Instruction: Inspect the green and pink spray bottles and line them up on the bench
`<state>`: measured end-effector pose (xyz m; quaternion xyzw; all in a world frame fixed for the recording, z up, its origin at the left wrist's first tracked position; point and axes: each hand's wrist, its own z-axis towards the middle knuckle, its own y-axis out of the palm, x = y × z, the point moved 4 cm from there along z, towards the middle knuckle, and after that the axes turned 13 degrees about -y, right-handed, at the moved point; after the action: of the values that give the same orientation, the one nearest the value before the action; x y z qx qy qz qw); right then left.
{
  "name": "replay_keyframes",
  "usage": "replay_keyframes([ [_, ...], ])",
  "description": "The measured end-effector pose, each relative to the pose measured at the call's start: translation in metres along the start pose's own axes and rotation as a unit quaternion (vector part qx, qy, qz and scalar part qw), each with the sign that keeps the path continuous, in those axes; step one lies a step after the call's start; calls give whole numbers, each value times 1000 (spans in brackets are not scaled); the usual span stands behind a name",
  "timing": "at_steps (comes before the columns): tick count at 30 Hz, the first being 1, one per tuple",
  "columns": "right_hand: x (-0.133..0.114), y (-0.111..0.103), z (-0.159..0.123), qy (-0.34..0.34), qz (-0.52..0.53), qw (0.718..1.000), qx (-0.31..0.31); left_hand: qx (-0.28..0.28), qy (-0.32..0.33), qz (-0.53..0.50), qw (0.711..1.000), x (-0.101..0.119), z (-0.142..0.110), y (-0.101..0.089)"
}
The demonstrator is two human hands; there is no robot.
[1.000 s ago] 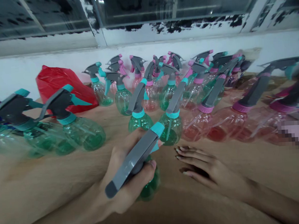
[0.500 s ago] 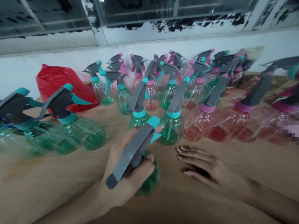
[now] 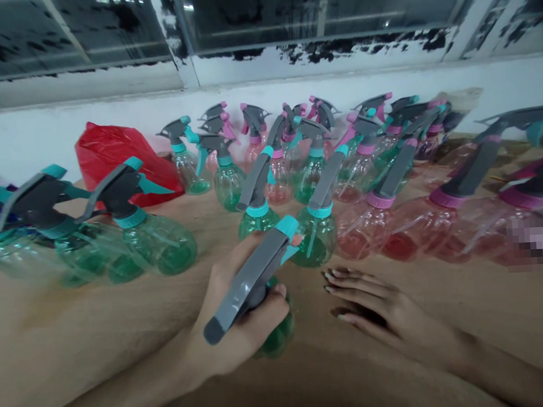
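Note:
My left hand (image 3: 241,314) is closed around the neck of a green spray bottle (image 3: 253,276) with a grey trigger head and turquoise nozzle. The bottle's clear green body shows partly below the fingers, and the hand hides the collar. My right hand (image 3: 381,310) rests on the tabletop to the right, fingers stretched out and slightly spread, holding nothing. Just beyond the hands stand two more green spray bottles, the nearer green one (image 3: 316,240) close to my right fingertips. A pink spray bottle (image 3: 361,232) is beside it.
Several green spray bottles (image 3: 162,245) stand at the left, several pink ones (image 3: 403,233) at the right, and mixed ones fill the back. A red plastic bag (image 3: 119,166) lies at back left on the wooden table (image 3: 100,334). A white wall (image 3: 31,128) with windows closes the rear.
The whole view has shifted slightly, so everything appears a little further right and lower. My left hand keeps its hold on the spray bottle; my right hand stays flat on the table.

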<state>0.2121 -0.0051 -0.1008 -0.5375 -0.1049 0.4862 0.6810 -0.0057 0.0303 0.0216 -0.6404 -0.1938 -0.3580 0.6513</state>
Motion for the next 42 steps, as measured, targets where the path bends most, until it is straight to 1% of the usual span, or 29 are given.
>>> replay_keyframes([
  [6,2,2,-3,-1,-17,1000,-14,-13,12,-72,997,-4,1,3],
  [9,2,2,-3,-2,-21,1000,-10,-16,22,-96,995,-3,2,3],
  [16,1,2,-2,-7,-28,1000,-11,-12,35,-80,996,-3,1,3],
  [22,1,1,-2,-5,-18,1000,-4,-14,20,-99,995,-3,2,3],
  [30,0,-1,-1,6,-9,1000,-2,-56,21,-149,987,-4,4,4],
  [34,0,-1,-1,3,-8,1000,1,-69,34,-191,979,-7,6,6],
  [36,0,-1,-1,1,-9,1000,-2,-66,51,-188,979,-8,7,6],
  [38,0,0,-2,-1,-13,1000,-5,-56,63,-159,984,-8,7,4],
  [42,1,1,-3,-11,-27,1000,-8,-47,43,-100,993,-7,6,1],
])
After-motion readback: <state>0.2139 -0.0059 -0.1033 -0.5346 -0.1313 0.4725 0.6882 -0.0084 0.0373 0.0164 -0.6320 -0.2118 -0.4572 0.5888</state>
